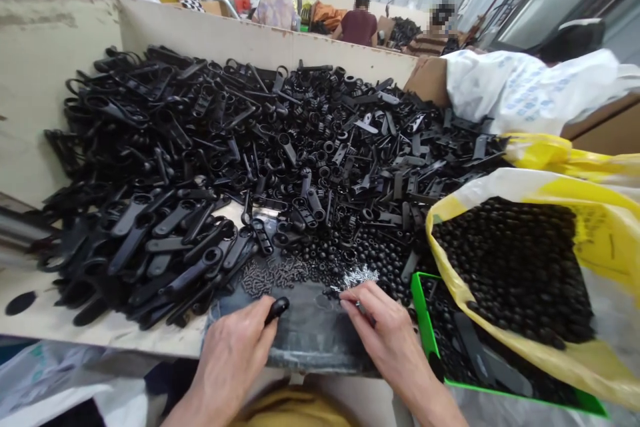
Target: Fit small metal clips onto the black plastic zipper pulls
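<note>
My left hand (pixel 239 345) is closed around a black plastic part (pixel 278 309); its rounded end sticks out past the thumb, and the rest is hidden in the palm. My right hand (pixel 376 323) pinches thumb and forefinger together in front of a small heap of shiny silver screws (pixel 360 275). Whatever lies between those fingertips is too small to name. Both hands are over a dark work mat (pixel 315 330). Behind the left hand is a pile of short grey metal pins (pixel 267 275), and black balls (pixel 385 255) lie behind the screws.
A large heap of black plastic parts (pixel 240 120) fills the walled bench. Stacked flat black handles (pixel 165 233) lie at left. On the right, a yellow-white bag (pixel 450 210) of black balls leans over a green tray (pixel 425 320). Several people (pixel 357 23) sit beyond the back wall (pixel 210 30).
</note>
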A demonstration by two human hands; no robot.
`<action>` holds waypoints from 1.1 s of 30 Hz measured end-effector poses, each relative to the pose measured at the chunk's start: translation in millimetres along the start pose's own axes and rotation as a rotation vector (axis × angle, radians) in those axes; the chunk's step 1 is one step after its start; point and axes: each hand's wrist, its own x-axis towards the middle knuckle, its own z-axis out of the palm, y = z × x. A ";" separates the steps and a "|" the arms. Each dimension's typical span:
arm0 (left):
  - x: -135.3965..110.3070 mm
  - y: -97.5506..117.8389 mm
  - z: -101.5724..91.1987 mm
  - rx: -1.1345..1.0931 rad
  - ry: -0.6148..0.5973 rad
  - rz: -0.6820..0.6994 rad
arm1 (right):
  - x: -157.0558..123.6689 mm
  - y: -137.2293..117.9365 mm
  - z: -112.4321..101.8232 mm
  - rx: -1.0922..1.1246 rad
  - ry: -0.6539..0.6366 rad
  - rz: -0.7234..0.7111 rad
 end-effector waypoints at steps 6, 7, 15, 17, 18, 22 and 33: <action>0.1 0.1 -0.5 -0.023 -0.034 -0.020 | 7.4 2.6 20.8 -0.268 -0.052 -0.068; 0.6 0.8 -0.4 -0.021 -0.033 -0.020 | 8.2 3.1 24.0 -0.313 -0.047 -0.065; 6.5 4.6 -4.0 0.006 -0.044 0.001 | 10.6 -21.8 34.0 0.046 -0.088 0.085; 7.9 5.3 -5.5 0.012 -0.055 0.000 | 8.4 -28.1 39.6 0.177 -0.078 0.123; 8.4 5.4 -6.2 0.011 -0.062 -0.003 | 6.9 -29.4 43.1 0.196 -0.058 0.127; 7.1 3.2 -7.3 -0.004 -0.062 -0.001 | 4.1 -26.5 52.4 0.054 -0.025 0.015; -11.4 -3.3 -8.0 0.025 0.100 0.129 | 27.9 -16.3 59.0 -0.365 -0.066 -0.322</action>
